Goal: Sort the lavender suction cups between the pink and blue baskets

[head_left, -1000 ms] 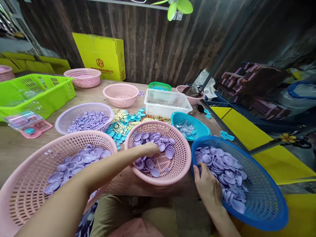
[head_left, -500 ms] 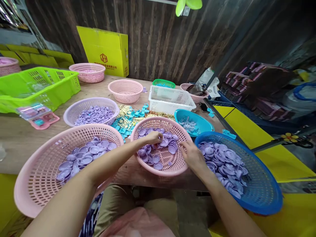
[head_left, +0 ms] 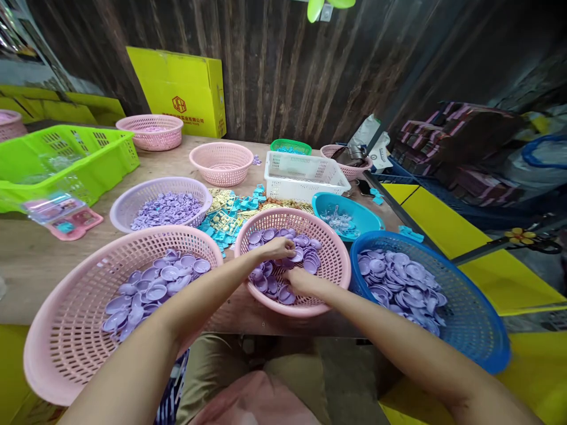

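Observation:
My left hand (head_left: 280, 248) is over the pink basket (head_left: 339, 260) in front of me. Its fingers are pinched together at the small purple plastic dishes (head_left: 310, 260); whatever lies between the fingertips is hidden. Lower in the same basket, my right hand (head_left: 302, 281) points leftward, with its fingers curled together against more of the purple dishes. Its fingertips are partly hidden, and I cannot make out what they hold. Left of my hands, a large pink basket (head_left: 66, 330) holds purple dishes. At the right, a blue basket (head_left: 478, 313) contains many purple pieces.
Behind lie a lilac basket (head_left: 119, 209) of small purple parts, loose cream and turquoise pieces (head_left: 230, 218), a white basket (head_left: 305, 190) and a turquoise bowl (head_left: 370, 221). A lime crate (head_left: 88, 168) and a pink toy set (head_left: 75, 224) sit left. A yellow carton (head_left: 177, 88) leans behind.
My right hand has moved left from the pink basket's right rim down among the dishes inside. My left hand stays pinched at nearly the same place. The view has shifted slightly.

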The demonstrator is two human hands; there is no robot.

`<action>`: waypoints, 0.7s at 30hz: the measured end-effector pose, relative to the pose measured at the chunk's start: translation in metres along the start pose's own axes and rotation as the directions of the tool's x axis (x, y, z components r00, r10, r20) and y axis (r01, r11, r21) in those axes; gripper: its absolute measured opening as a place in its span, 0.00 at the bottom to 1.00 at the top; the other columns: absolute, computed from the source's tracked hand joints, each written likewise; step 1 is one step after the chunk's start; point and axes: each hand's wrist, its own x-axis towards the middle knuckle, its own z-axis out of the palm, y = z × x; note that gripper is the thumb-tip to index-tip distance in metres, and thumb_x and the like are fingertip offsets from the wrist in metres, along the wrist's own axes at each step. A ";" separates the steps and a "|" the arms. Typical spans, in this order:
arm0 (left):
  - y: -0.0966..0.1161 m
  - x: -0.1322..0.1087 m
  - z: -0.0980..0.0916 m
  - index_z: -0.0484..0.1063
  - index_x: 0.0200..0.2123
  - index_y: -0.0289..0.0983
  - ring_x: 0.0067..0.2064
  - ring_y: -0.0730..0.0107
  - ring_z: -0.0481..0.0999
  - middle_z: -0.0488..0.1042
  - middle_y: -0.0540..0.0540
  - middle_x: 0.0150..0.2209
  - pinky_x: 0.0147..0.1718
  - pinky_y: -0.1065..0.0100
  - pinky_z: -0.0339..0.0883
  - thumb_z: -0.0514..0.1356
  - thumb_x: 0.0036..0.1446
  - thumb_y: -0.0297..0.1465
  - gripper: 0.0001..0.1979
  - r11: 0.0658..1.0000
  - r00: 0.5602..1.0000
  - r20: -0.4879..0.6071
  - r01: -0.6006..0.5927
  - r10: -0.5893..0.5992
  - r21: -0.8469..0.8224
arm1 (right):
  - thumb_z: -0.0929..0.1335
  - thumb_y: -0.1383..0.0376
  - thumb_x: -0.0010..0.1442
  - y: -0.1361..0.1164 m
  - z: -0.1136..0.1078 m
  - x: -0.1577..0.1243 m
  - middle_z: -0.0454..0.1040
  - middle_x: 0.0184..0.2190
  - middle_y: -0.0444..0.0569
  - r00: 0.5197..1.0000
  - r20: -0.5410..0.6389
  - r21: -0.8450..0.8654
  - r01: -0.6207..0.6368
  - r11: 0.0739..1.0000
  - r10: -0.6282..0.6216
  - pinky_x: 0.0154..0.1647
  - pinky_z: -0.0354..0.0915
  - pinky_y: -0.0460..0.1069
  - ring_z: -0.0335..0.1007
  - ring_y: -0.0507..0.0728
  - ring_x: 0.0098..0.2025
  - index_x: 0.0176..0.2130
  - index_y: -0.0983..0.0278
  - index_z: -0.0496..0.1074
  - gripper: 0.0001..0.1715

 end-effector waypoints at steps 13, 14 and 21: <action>0.003 0.003 0.000 0.70 0.28 0.32 0.25 0.72 0.66 0.69 0.48 0.22 0.25 0.72 0.56 0.50 0.54 0.29 0.11 0.914 0.996 -0.058 -0.035 0.063 0.405 | 0.64 0.76 0.43 -0.012 -0.010 -0.010 0.72 0.19 0.44 0.991 0.121 0.065 0.054 0.996 -0.062 0.22 0.54 0.43 0.63 0.50 0.21 0.22 0.64 0.74 0.11; 0.003 0.003 0.002 0.71 0.28 0.32 0.25 0.72 0.66 0.70 0.48 0.23 0.25 0.72 0.56 0.51 0.53 0.29 0.10 0.894 0.997 -0.032 -0.054 0.076 0.444 | 0.64 0.76 0.43 -0.014 -0.011 -0.010 0.73 0.20 0.45 0.992 0.118 0.053 0.047 0.997 -0.053 0.23 0.54 0.44 0.63 0.51 0.22 0.23 0.64 0.74 0.12; 0.004 0.003 0.016 0.73 0.23 0.35 0.26 0.72 0.66 0.73 0.48 0.23 0.26 0.72 0.56 0.57 0.49 0.27 0.06 0.770 0.966 0.232 -0.233 0.114 0.594 | 0.62 0.75 0.44 0.000 -0.016 -0.033 0.71 0.20 0.48 1.000 0.019 0.049 -0.003 0.999 0.002 0.24 0.52 0.46 0.62 0.52 0.23 0.22 0.65 0.72 0.11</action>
